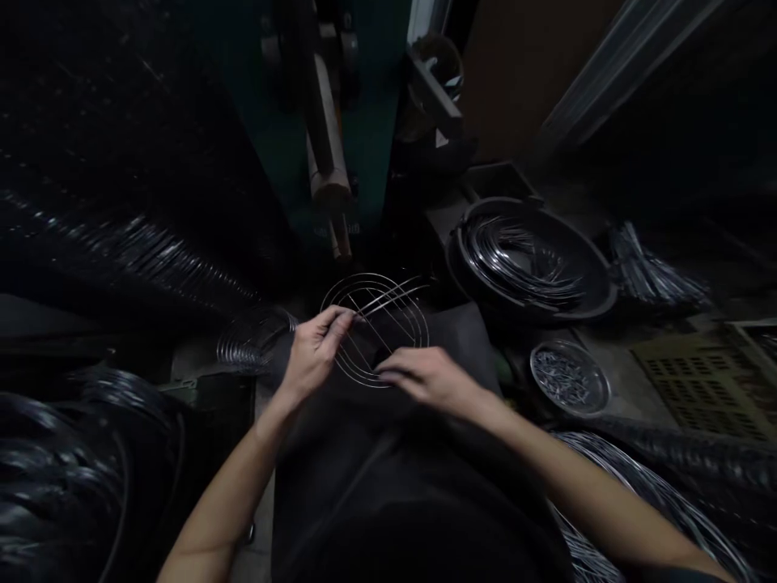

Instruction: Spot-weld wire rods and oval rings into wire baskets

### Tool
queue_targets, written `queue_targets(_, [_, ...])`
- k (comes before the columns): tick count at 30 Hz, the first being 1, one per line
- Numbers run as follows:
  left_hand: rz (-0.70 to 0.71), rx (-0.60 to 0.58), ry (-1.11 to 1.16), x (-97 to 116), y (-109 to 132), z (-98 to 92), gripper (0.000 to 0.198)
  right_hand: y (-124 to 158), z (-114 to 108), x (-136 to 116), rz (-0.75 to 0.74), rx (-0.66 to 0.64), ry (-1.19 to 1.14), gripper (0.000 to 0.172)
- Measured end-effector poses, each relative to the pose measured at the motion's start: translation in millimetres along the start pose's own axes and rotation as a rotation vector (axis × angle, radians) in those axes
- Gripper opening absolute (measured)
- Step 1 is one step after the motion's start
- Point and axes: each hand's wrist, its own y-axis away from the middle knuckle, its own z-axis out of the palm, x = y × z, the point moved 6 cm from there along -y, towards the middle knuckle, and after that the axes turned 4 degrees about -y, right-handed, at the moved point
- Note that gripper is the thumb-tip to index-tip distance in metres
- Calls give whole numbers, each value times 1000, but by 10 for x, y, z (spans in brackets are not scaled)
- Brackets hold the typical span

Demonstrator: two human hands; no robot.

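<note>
A round wire guard [388, 301] of several concentric rings lies on a dark work surface [449, 332] in front of me. My left hand [316, 348] pinches a few straight wire rods [388, 298] that cross the rings. My right hand [428, 379] rests fingers-down on the near edge of the rings, pressing them. Both forearms reach in from the bottom of the view.
A dark round basin [598, 283] with coiled wire stands at right; below it a small dish [600, 397] holds small metal pieces. Stacks of wire rings [252, 340] lie at left. A machine post with a wooden handle [328, 154] rises behind. A grate [698, 380] sits far right.
</note>
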Motion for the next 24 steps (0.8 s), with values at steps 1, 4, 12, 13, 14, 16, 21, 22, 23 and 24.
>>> queue_targets(1, [47, 18, -21, 71, -5, -74, 34, 117, -327, -3, 20, 168, 40, 25])
queue_targets(4, [143, 11, -76, 315, -47, -277, 33, 272, -1029, -8, 124, 417, 216, 34])
queue_targets(12, [-84, -219, -66, 439, -224, -413, 39, 54, -1087, 69, 185, 293, -143, 31])
queue_targets(13, [-164, -273, -40, 308, -223, -356, 39, 66, -1018, 159, 218, 279, -202, 31])
queue_targets(14, [-225, -314, -17, 172, -219, -290, 38, 76, -942, 263, 257, 265, -247, 32])
queue_targets(16, [-254, -324, -22, -50, -227, -167, 38, 60, -793, 461, 324, 247, -293, 33])
queue_targets(21, [86, -201, -399, -116, -268, 80, 26, -284, -583, 471, 175, 263, -12, 33])
queue_targets(22, [141, -192, -544, -127, -262, 116, 25, -374, -548, 428, 134, 243, 133, 34])
queue_targets(23, [163, -175, -693, -167, -260, 130, 27, -454, -507, 404, 112, 206, 290, 36])
queue_targets(24, [155, -149, -830, -234, -265, 121, 30, -518, -465, 405, 106, 159, 444, 38])
